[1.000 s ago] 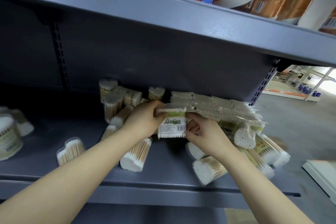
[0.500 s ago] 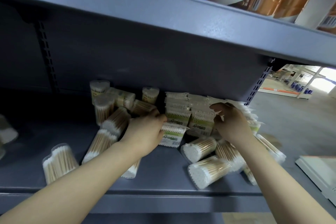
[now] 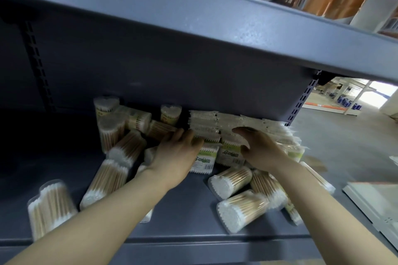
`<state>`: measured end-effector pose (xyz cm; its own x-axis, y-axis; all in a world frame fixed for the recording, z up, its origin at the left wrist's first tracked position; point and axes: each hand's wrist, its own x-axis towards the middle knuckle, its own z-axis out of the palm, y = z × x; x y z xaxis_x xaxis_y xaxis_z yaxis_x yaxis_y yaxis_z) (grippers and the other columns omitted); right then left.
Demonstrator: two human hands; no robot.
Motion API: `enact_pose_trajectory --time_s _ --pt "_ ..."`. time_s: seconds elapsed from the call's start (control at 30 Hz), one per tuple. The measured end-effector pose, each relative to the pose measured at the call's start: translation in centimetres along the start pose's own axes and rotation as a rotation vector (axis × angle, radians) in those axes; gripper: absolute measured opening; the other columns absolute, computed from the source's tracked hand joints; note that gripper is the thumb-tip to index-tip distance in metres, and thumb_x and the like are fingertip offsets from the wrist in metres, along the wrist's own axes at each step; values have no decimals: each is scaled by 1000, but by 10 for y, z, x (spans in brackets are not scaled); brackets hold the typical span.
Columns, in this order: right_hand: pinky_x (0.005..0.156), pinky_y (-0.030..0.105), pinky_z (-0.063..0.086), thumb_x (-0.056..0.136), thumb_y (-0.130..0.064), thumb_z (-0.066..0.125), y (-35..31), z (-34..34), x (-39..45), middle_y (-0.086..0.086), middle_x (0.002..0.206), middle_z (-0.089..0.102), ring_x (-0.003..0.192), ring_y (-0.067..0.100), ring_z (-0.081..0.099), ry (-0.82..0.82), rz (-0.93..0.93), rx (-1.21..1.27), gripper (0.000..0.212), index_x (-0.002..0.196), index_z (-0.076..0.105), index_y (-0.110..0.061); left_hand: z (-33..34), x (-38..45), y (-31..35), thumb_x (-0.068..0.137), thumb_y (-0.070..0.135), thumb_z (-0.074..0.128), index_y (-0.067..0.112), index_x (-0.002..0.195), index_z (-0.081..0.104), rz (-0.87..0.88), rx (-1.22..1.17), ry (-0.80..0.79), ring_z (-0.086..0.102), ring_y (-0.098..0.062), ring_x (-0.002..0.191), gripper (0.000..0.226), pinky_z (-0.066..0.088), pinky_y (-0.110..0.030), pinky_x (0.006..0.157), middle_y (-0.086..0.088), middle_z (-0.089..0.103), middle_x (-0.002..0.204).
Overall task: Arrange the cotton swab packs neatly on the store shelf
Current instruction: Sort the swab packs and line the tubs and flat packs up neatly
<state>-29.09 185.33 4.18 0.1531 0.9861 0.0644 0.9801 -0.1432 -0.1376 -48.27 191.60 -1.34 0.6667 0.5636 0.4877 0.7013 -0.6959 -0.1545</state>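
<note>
grey metal shelf [image 3: 183, 221], carrying flat cotton swab packs [image 3: 215, 122] stacked along the back wall toward the right end, clear swab tubs [image 3: 241, 211] tipped over near the front edge, more tubs [image 3: 107, 107] upright at the back.

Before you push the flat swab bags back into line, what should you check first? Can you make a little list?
1. Left hand flat on the flat packs: ok.
2. Right hand on the row: ok.
3. Row of flat packs straight: not ok, the front ones stick out.
4. Round tubs clear of the row: not ok, they lie tipped in front.
5. Space behind the row: cannot tell.
</note>
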Motion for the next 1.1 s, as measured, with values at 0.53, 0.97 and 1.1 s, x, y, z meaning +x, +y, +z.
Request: enact_pose_trajectory --time_s 0.53,0.97,1.1 --pt "101 25 32 87 -1 47 2 20 12 -8 145 39 130 16 40 18 -58 -57 62 141 34 -28 22 17 10 33 3 85 9 69 63 -55 -41 89 56 -27 60 43 43 -27 46 -9 56 74" --pt "90 30 41 87 -2 51 0 21 12 -6 136 51 122 20 49 72 -42 -104 59 137 38 -28 18 12 7 28 6 87 12 72 67 -48 -4 121 57 -25 60 49 40 -25 44 -6 58 73" --pt "84 31 45 86 -3 52 1 22 14 -4 132 55 117 23 53 68 -4 -121 57 135 39 -29 16 9 5 28 9 87 13 80 69 -60 0 126 58 -25 62 55 41 -27 46 -6 60 76"
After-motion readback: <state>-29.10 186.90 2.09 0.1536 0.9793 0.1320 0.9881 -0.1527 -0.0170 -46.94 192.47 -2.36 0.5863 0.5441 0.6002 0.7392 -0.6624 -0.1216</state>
